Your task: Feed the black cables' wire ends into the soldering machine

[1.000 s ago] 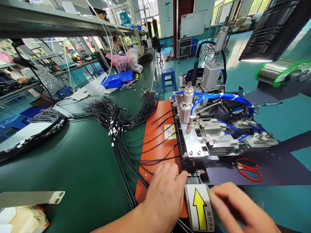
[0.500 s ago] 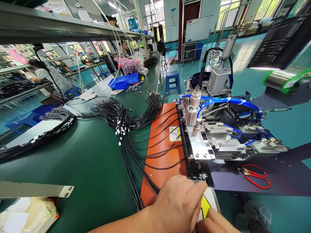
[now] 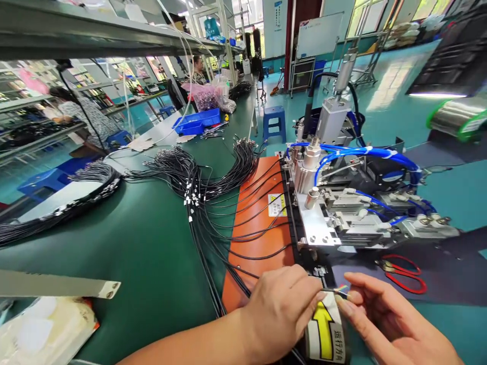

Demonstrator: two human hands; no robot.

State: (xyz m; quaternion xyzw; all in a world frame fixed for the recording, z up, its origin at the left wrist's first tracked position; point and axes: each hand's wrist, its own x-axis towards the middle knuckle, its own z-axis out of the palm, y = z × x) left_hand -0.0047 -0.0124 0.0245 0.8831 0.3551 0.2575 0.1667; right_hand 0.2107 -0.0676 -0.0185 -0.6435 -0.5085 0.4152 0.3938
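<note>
My left hand [image 3: 283,306] is closed on a thin black cable [image 3: 327,290], pinched between thumb and fingers. Short coloured wires [image 3: 341,288] fan out of the cable's end. At those wires, the thumb and a finger of my right hand [image 3: 384,314] pinch the tips, with the index finger stretched out above. Just below both hands is a white label [image 3: 325,329] with a yellow arrow. A bundle of black cables [image 3: 190,177] lies on the green table, and several single cables cross an orange plate [image 3: 253,228] into the machine's black edge.
A machine with metal cylinders [image 3: 319,203] and blue air hoses [image 3: 365,152] stands right of the plate. Red-handled scissors [image 3: 405,274] lie near my right hand. A solder wire spool [image 3: 456,121], a blue tray [image 3: 198,121] and a metal strip [image 3: 61,286] are around the table.
My right hand has come up from the lower edge to the cable's end, which now shows coloured wires. More of the yellow arrow label is uncovered. The view has shifted slightly.
</note>
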